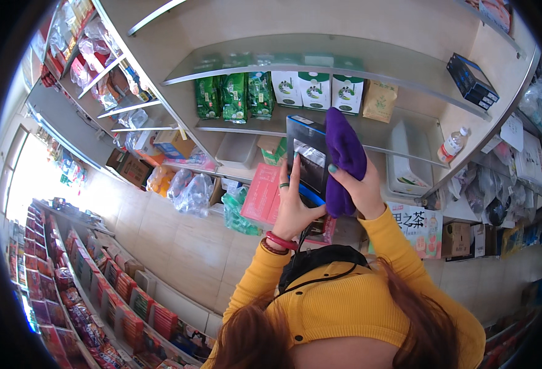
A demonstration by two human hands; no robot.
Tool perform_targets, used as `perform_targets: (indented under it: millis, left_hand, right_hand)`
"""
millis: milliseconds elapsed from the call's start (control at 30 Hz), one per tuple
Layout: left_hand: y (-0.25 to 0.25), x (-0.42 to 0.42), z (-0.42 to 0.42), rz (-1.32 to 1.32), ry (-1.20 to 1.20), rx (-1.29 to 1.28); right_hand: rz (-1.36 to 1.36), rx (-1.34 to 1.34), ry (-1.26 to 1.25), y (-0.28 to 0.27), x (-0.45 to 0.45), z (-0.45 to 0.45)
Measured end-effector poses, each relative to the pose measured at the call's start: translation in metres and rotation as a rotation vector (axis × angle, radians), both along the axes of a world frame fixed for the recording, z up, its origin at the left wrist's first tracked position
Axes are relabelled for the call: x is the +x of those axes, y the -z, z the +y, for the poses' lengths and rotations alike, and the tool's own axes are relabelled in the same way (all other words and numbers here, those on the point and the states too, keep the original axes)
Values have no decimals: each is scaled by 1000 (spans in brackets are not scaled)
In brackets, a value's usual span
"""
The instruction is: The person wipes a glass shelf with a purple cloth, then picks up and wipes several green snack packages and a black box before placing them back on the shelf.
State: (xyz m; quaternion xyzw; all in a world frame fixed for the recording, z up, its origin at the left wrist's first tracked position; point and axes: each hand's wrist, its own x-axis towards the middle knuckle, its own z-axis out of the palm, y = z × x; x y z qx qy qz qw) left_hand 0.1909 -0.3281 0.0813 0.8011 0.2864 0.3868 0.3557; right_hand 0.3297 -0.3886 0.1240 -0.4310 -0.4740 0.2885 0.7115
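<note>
My left hand [294, 212] grips a black box with blue edges [315, 177], its fingers spread across the front. The box is upright and tilted, and a shiny silvery patch shows on its face. A folded purple cloth [347, 143] is in my right hand [363, 189], with the thumb pressed on its near side. The cloth is against or just beside the box's right edge; contact cannot be told. Both hands are in front of a shelf unit with glass shelves [271, 126].
Green foil bags [234, 99], white-and-green boxes [315, 90] and a brown paper bag [380, 101] line the shelf. Similar black boxes [471, 80] and a bottle [453, 144] stand right. Pink cartons [262, 191] and plastic bags [195, 193] sit low ahead. Packed racks [114, 295] flank the left.
</note>
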Motion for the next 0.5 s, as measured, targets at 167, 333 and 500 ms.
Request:
perform_targets:
  millis: [167,333,500]
  left_hand:
    - [0,-8,0,-438,513,-832]
    - [38,-37,5,-587,610,-1102]
    - [50,-37,2,-903,679,-1347]
  right_hand:
    - [100,-207,-328,1,0,2]
    - [-449,-32,-274,2,11,25]
    - [-570,-59,-203,-12,30,35]
